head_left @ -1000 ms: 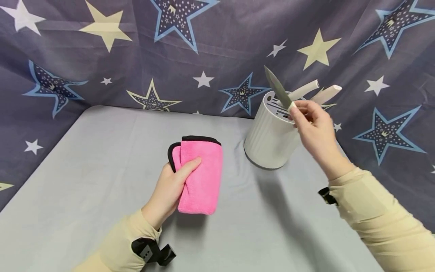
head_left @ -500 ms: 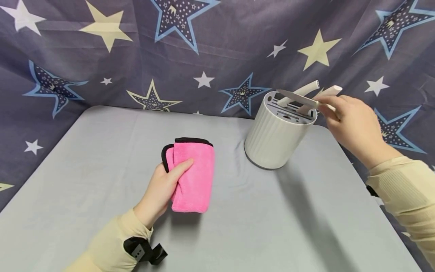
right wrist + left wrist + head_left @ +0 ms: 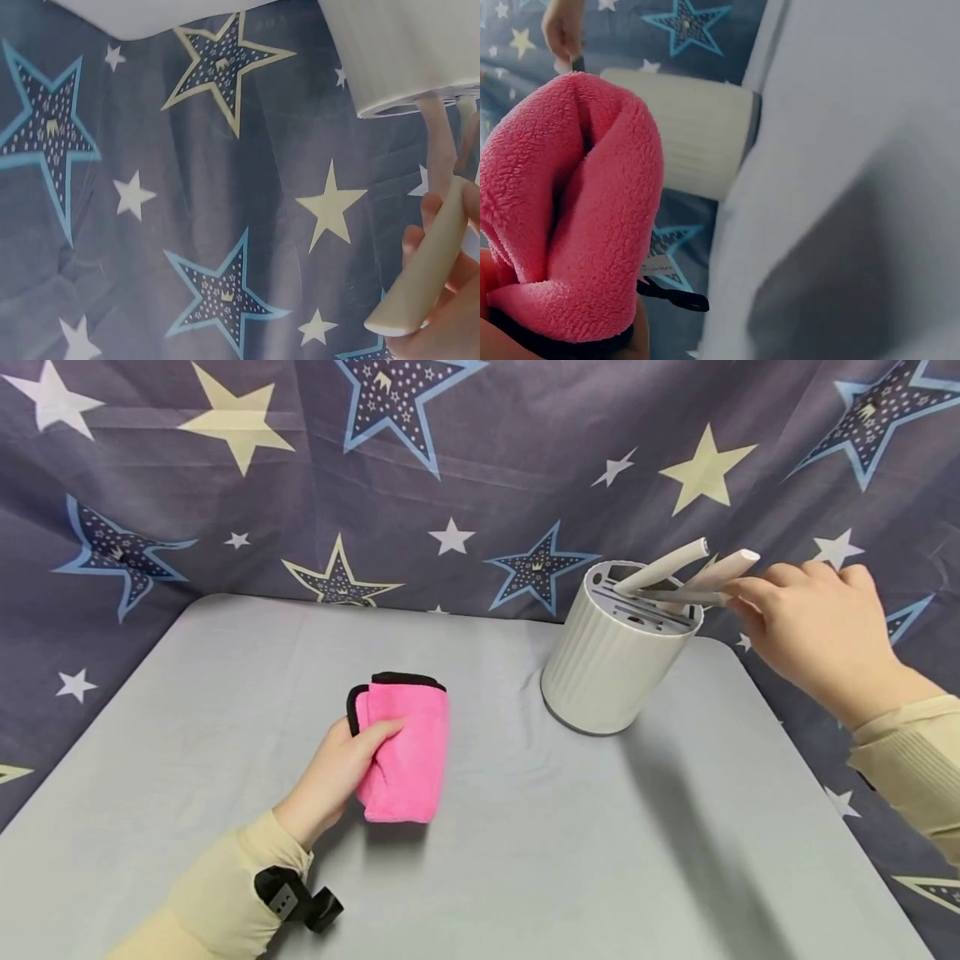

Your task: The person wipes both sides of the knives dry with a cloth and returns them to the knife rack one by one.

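Observation:
My right hand (image 3: 821, 627) pinches a small knife by its pale handle (image 3: 424, 274), beside the top of a white ribbed knife block (image 3: 607, 668). The knife's blade (image 3: 678, 597) points left across the slotted top; whether its tip is in a slot I cannot tell. Two other knives stand in the block, one with a white handle (image 3: 667, 564), the other with a pinkish handle (image 3: 723, 570). In front of the block and to the left, my left hand (image 3: 330, 777) grips a folded pink towel (image 3: 405, 752) with black edging, held above the table, thumb on its front.
The grey-covered table (image 3: 225, 710) carries the block near its back right. Behind hangs a dark star-patterned curtain (image 3: 510, 468). A black wrist camera (image 3: 296, 897) sits on the left sleeve.
My right hand has moved right and turned, bringing the knife from blade-up to lying low over the block's top. My left hand has drifted left and slightly down with the towel.

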Demonstrator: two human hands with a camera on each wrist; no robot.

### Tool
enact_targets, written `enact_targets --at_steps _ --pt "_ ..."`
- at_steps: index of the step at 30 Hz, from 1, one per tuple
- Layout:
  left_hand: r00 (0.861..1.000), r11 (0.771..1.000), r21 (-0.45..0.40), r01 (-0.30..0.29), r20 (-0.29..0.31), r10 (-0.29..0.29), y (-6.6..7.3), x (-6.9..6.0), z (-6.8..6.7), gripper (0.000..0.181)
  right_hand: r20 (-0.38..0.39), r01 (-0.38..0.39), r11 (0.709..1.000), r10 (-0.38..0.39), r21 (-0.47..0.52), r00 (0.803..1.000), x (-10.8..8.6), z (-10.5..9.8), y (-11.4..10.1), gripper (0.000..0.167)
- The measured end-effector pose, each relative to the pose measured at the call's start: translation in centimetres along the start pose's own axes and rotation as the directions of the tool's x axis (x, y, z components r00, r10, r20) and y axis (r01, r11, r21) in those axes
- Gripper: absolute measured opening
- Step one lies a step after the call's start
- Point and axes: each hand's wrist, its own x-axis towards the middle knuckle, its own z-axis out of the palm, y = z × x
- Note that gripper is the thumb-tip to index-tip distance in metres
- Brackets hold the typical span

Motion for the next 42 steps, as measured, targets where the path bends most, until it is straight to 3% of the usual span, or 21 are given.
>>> enact_targets --at_steps 9,11,15,18,21,33,37,42 --pt "0.998 0.998 0.026 0.055 0.02 -0.056 -1.7 1.5 -1.4 0.018 -0.111 0.153 0.988 -0.155 -0.024 0.982 0.7 -0.1 0.8 0.013" --pt "0.998 0.998 0.039 0.056 0.027 -0.057 -1.9 1.7 -1.5 0.018 -0.084 0.159 0.987 -0.16 -0.024 0.984 1.1 -0.2 0.8 0.012" --pt "0.998 0.996 0.075 0.055 0.026 -0.057 -2.2 1.8 -1.7 0.021 0.041 0.145 0.989 -0.144 -0.026 0.989 1.9 -0.8 0.6 0.015" --pt "0.997 0.991 0.116 0.071 0.01 -0.073 -2.5 1.9 -1.8 0.024 0.141 0.14 0.989 -0.132 -0.046 0.981 2.5 -1.1 0.2 0.025" --pt "0.996 0.985 0.149 0.086 0.003 -0.088 -2.7 2.0 -2.0 0.028 0.172 0.173 0.982 -0.159 -0.074 0.972 3.1 -1.0 -0.2 0.025" --pt "0.998 0.951 0.306 0.037 0.037 -0.051 -3.5 2.5 -2.6 0.054 0.105 0.282 0.954 -0.271 -0.104 0.957 4.5 1.7 -1.4 0.021" --pt "0.999 0.93 0.368 0.009 0.046 -0.028 -3.7 2.8 -3.1 0.044 0.073 0.326 0.94 -0.32 -0.103 0.945 4.5 2.5 -1.7 0.019" --pt "0.998 0.921 0.39 -0.017 0.055 -0.005 -4.0 3.2 -3.5 0.033 0.063 0.353 0.931 -0.348 -0.095 0.935 4.5 3.5 -2.0 0.02"
